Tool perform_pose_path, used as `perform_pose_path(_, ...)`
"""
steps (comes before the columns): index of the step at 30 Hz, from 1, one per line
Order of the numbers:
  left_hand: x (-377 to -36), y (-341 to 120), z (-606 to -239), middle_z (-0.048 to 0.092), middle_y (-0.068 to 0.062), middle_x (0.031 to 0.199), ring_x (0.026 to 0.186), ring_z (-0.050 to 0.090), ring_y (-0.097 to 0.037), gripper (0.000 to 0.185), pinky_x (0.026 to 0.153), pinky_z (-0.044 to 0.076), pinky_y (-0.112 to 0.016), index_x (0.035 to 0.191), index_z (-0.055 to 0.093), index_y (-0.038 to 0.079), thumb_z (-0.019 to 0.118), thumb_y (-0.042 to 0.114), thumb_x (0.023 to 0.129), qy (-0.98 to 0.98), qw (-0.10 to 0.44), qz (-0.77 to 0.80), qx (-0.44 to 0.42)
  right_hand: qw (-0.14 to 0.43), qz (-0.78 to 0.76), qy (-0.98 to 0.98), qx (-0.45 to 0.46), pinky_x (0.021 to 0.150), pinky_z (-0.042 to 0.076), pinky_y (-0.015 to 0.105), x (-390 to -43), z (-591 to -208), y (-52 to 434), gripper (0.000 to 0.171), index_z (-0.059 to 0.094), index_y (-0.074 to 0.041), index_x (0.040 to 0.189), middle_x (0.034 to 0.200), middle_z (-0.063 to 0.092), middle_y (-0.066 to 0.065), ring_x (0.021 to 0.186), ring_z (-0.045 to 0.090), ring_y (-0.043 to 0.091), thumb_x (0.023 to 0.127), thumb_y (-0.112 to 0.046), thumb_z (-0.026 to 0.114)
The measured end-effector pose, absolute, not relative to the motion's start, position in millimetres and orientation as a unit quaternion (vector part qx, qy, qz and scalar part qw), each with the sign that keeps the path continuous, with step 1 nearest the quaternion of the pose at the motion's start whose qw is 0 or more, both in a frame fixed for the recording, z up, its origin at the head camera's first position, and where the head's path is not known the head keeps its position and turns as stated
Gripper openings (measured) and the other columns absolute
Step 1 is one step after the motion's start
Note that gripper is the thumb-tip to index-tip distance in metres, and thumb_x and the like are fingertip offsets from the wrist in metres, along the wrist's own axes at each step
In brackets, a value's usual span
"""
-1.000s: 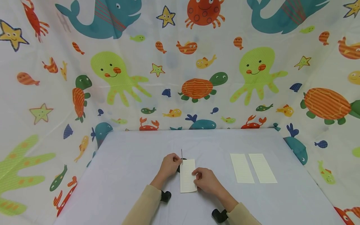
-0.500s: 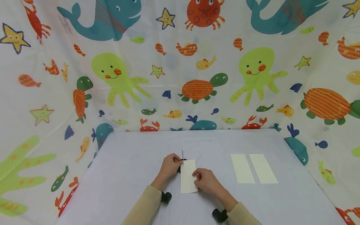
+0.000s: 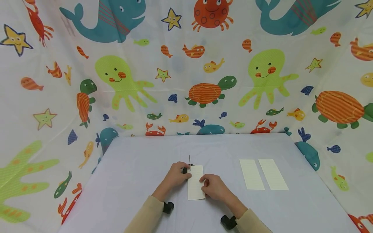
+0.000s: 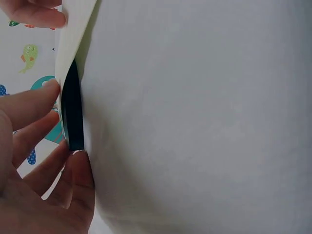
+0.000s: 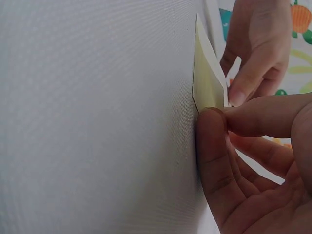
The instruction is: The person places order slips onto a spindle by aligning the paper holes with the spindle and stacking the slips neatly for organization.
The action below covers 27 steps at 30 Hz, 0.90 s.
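Observation:
A cream lined sheet of paper [image 3: 196, 184] lies upright in the middle of the table. At its top left corner is a black object [image 4: 74, 112], partly hidden under the paper, with a thin dark bar sticking out past the top edge; its kind cannot be told. My left hand [image 3: 175, 176] holds this object at the corner, thumb against the paper's left edge and fingertips at the black end. My right hand [image 3: 215, 187] pinches the paper's right edge between thumb and finger; in the right wrist view that edge of the sheet [image 5: 208, 80] stands raised off the cloth.
Two similar cream sheets lie side by side to the right, the nearer sheet [image 3: 252, 174] and the farther sheet [image 3: 273, 174]. White cloth covers the table [image 3: 140, 161]. A curtain [image 3: 175, 74] printed with sea animals hangs behind and at both sides.
My left hand has shifted its grip: the thumb has come down onto the paper's left edge and the fingers have spread around the black object. The right hand and the paper stay nearly in place.

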<state>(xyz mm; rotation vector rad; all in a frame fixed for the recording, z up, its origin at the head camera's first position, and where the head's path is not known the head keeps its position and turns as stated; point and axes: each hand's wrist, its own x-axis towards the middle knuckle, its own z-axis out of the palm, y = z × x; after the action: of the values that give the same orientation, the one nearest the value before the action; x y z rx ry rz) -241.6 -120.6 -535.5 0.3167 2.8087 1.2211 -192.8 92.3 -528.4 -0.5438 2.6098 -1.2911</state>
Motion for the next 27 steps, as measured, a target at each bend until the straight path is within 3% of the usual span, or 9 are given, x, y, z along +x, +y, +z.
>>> perform_pose_path(19, -240, -121, -533, 0.065, -0.017, 0.127, 0.126, 0.053, -0.038, 0.031, 0.107, 0.042, -0.055, 0.115, 0.073, 0.003, 0.079, 0.016, 0.087, 0.915, 0.030, 0.384, 0.118, 0.112, -0.420, 0.881, -0.187, 0.050, 0.047, 0.026, -188, -520, 101, 0.022, 0.067, 0.000, 0.109, 0.075, 0.057, -0.001, 0.055, 0.054, 0.011, 0.087, -0.001, 0.068)
perform_pose_path(27, -238, -121, -532, 0.063, -0.016, 0.130, 0.128, 0.052, -0.037, 0.033, 0.108, 0.042, -0.054, 0.117, 0.073, 0.004, 0.079, 0.016, 0.087, 0.915, 0.041, 0.388, 0.105, 0.097, -0.384, 0.896, -0.202, 0.058, 0.046, 0.027, -184, -512, 116, 0.020, 0.069, -0.002, 0.109, 0.077, 0.057, -0.003, 0.065, 0.052, 0.011, 0.089, -0.002, 0.067)
